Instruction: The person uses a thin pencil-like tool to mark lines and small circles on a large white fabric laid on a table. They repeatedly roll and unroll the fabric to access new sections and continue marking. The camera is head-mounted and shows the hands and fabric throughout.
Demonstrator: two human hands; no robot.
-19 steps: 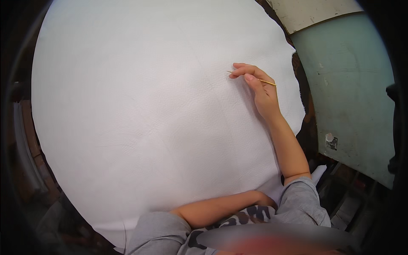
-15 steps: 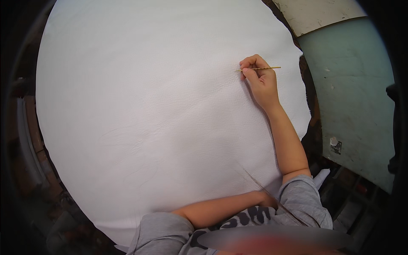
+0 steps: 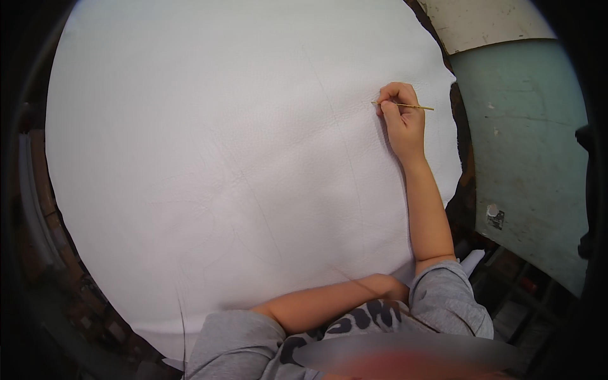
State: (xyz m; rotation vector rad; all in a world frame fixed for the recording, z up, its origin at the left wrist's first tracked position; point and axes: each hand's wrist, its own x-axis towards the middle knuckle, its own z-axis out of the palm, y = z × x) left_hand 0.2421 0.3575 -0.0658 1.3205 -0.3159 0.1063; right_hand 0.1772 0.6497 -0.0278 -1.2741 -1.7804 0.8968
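Note:
A large white sheet of pebbled leather spreads under my arms and fills most of the view. Toward its right side, my right hand pinches a thin gold-coloured pen between thumb and fingers. The pen's tip points left, close to the leather; whether it touches is too small to tell. My left forearm lies folded across the near edge, and my left hand rests by my right sleeve with its fingers hidden. Faint thin lines cross the leather; I cannot tell whether they are marks or loose hairs.
A greenish board lies at the right beyond the leather's uneven edge, below a pale scuffed board at the far right. Shelving with dark clutter stands at the lower right. Stacked strips show at the left.
My right hand has shifted a little to the right over the leather, still gripping the pen. The view has moved slightly, and several thin lines show more plainly. My left arm stays folded.

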